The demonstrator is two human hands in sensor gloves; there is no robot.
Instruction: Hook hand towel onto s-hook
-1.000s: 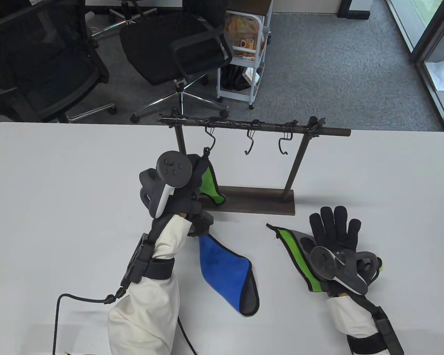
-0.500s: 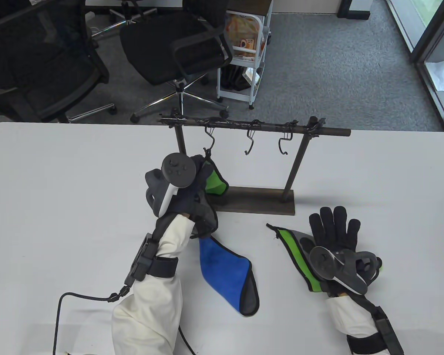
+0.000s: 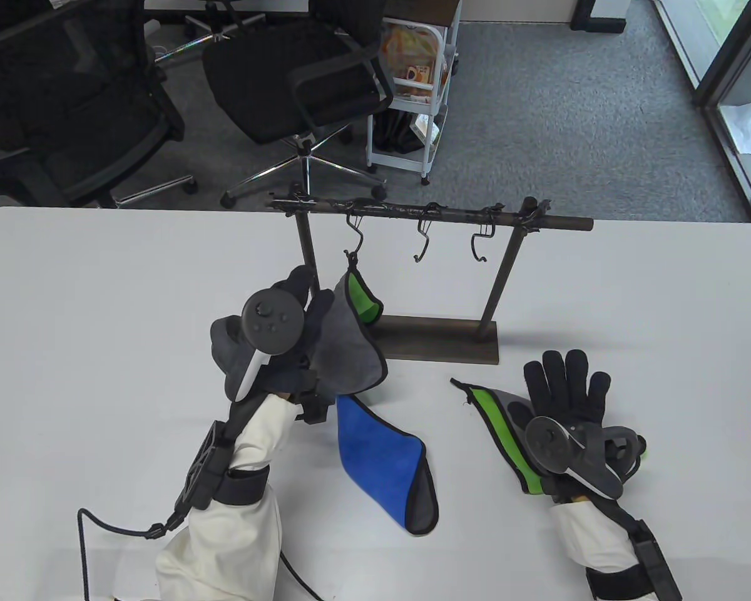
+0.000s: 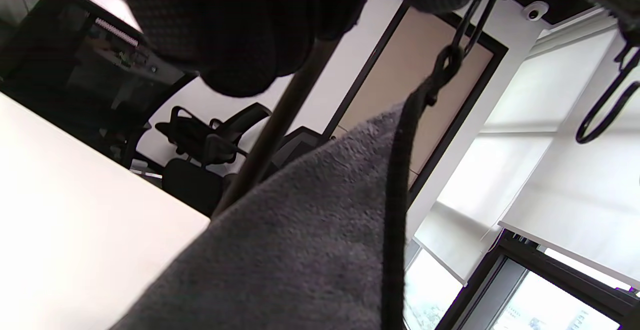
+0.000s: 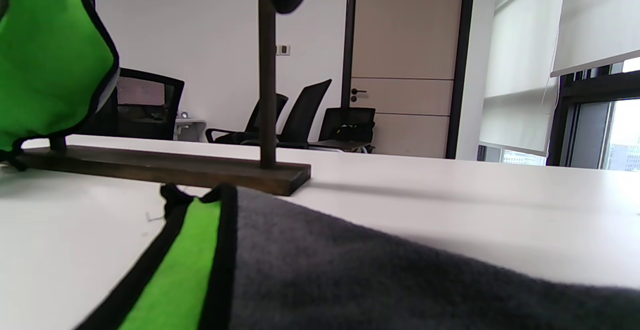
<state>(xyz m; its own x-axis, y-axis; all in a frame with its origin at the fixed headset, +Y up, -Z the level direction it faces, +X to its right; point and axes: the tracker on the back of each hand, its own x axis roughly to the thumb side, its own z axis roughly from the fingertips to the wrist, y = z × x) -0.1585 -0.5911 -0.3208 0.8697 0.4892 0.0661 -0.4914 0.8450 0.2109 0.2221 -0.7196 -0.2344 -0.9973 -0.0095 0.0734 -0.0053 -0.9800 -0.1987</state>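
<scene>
Towel: hung by loop on leftmost s-hook, just right of L hand.
L hand: grip can't be told.
R hand: laid flat, fingers spread, on 2nd towel.

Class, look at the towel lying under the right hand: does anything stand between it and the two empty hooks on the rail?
Nothing visible does. The green-edged towel lies flat beneath the right hand; bare table separates it from the rack, and the middle hook and right hook hang free.

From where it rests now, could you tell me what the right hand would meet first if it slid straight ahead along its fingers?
The right hand lies flat on a green-and-grey towel, fingers pointing away from the person. Straight ahead looks like bare table; the rack's base seems to lie left of that line, though depth is uncertain.
</scene>
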